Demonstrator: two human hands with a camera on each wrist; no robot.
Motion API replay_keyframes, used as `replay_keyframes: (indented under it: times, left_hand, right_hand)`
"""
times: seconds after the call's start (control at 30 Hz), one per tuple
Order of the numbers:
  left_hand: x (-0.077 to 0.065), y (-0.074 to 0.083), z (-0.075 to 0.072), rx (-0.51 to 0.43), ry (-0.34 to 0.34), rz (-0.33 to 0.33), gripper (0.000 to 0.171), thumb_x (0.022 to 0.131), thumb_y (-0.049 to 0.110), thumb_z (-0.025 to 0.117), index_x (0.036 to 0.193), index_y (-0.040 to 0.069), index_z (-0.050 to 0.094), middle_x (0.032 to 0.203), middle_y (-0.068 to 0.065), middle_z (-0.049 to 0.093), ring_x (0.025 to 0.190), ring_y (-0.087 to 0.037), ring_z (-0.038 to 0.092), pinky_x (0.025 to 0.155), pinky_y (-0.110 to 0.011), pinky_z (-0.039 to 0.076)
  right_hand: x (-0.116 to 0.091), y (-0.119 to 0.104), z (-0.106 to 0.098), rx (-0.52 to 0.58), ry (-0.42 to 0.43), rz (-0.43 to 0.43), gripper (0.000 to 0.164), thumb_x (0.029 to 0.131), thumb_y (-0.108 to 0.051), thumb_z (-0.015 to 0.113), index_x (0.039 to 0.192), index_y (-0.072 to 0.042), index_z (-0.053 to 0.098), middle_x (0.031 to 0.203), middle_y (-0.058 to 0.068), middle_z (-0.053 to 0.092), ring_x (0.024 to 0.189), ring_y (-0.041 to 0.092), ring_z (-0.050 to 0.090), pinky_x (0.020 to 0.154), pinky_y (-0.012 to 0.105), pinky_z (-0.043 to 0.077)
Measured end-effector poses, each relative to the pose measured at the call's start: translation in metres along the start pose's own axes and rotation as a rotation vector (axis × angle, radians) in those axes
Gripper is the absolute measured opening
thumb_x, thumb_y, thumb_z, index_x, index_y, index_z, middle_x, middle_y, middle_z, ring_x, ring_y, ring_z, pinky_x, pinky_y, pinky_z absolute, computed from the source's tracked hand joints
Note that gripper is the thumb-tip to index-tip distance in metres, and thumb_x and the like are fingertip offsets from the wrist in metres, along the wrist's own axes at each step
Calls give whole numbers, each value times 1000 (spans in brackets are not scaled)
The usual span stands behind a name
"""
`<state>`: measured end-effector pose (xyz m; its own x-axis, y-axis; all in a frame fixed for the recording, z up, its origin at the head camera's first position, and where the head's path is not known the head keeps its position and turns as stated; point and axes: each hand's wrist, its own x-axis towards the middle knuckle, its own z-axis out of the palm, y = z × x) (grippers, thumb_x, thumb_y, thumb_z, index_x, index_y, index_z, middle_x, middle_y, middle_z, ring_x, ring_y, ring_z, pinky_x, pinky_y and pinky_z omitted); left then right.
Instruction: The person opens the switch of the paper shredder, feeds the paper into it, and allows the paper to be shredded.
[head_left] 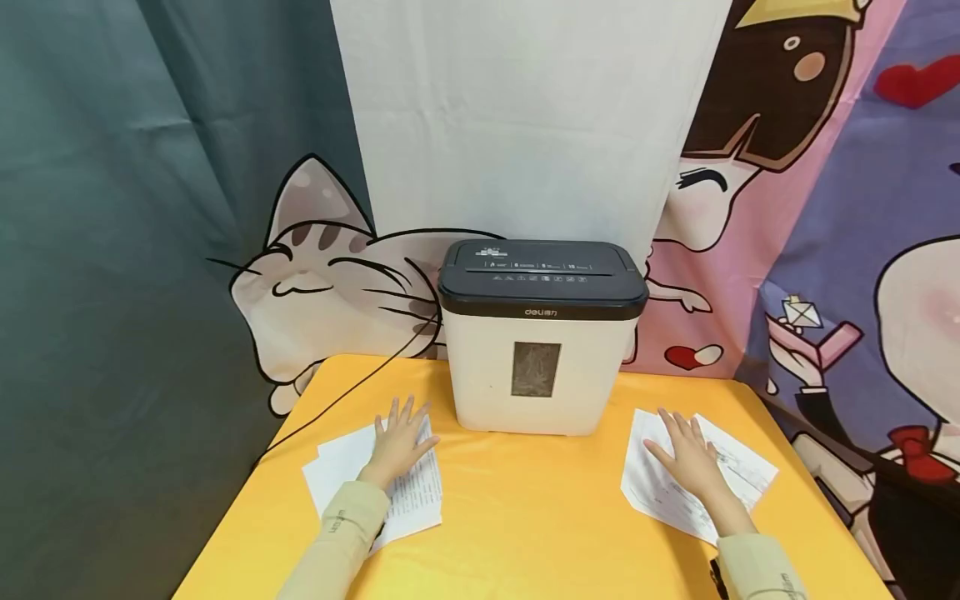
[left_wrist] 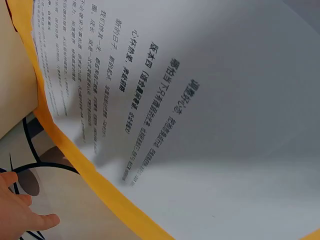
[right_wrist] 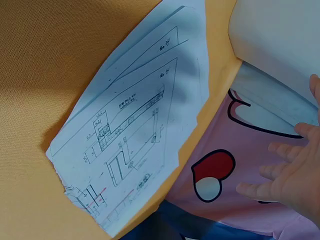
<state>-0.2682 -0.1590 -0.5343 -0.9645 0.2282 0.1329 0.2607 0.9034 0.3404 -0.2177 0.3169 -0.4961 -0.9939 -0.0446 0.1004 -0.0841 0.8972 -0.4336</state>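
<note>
My left hand (head_left: pixel 397 450), fingers spread, is over a small stack of printed sheets (head_left: pixel 420 497) on the left of the table. In the left wrist view the top sheet (left_wrist: pixel 225 125) carries lines of printed text, and a few fingertips (left_wrist: pixel 22 215) show at the left edge. On the right, my right hand (head_left: pixel 690 460) has its fingers extended over another set of papers (head_left: pixel 652 492). Those papers (right_wrist: pixel 140 120) bear line drawings with a torn lower edge in the right wrist view, where the open hand (right_wrist: pixel 295 175) appears at the right.
A white paper shredder (head_left: pixel 487 367) with a dark slotted lid (head_left: pixel 540 287) stands at the back centre of the yellow-covered table (head_left: pixel 525 517). A black cord (head_left: pixel 352 387) runs from behind it to the left table edge. Cartoon-printed curtains (head_left: pixel 525 117) hang behind.
</note>
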Motion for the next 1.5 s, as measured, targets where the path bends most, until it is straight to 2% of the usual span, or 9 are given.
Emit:
replay_keyframes:
  times: [0.33,0.47,0.67,0.77,0.87,1.07,1.23,1.37,1.5]
  left_hand:
    - [-2,-1,-12,-11,28,26,70,90,49,54,148,18,30,156,-20,16,143,-45,4,104,-74,7]
    - [-4,-2,-10,-22,80,41,67,90,47,57,146,17,35,154,-19,24,142,-44,12,105,-72,13]
    - [-5,-2,-7,-6,185,109,63,91,45,57,142,12,40,147,-18,38,137,-40,31,106,-63,27]
    - [-4,1,-12,-17,226,129,61,91,43,58,141,11,42,145,-17,41,135,-39,35,106,-60,29]
    - [-3,4,-18,-27,240,140,61,91,42,58,141,12,42,144,-16,42,133,-38,37,106,-58,31]
    - [-1,6,-27,-68,287,151,61,89,37,63,140,12,43,141,-15,46,130,-35,43,103,-56,36]
    - [-1,7,-31,-140,331,138,58,88,33,66,137,10,47,137,-14,51,124,-35,49,99,-53,42]
    - [2,11,-38,-172,331,141,59,88,36,65,139,12,45,135,-14,52,123,-36,50,98,-54,42]
    - [8,19,-51,-182,324,139,58,89,37,63,140,17,44,135,-13,53,122,-35,51,99,-55,41]
  right_hand:
    - [5,-10,-11,2,45,-37,74,93,-45,53,146,-3,24,146,36,23,134,58,12,95,79,11]
    - [3,-11,-14,1,55,-48,74,93,-45,53,147,-3,23,146,35,24,134,58,13,95,78,12]
    - [-1,-9,-15,30,103,-74,71,94,-40,54,147,-2,25,144,36,27,133,57,17,95,78,14]
    - [-2,-10,-16,28,133,-90,68,94,-35,56,146,-2,26,143,36,28,131,57,21,94,77,17]
    - [-2,-12,-17,26,161,-106,66,93,-31,58,145,-2,28,142,36,30,130,57,24,93,76,19]
    - [5,-14,-15,159,202,-150,62,94,-24,57,142,4,31,140,36,33,128,55,30,97,70,26]
    - [12,-19,-16,229,201,-134,60,96,-24,54,141,7,31,140,36,33,126,54,33,98,67,28]
    - [17,-24,-22,227,221,-158,59,96,-24,54,141,8,32,139,35,36,126,53,34,98,67,28]
    - [21,-29,-30,207,243,-194,61,95,-24,56,143,4,31,139,34,38,126,53,35,98,67,29]
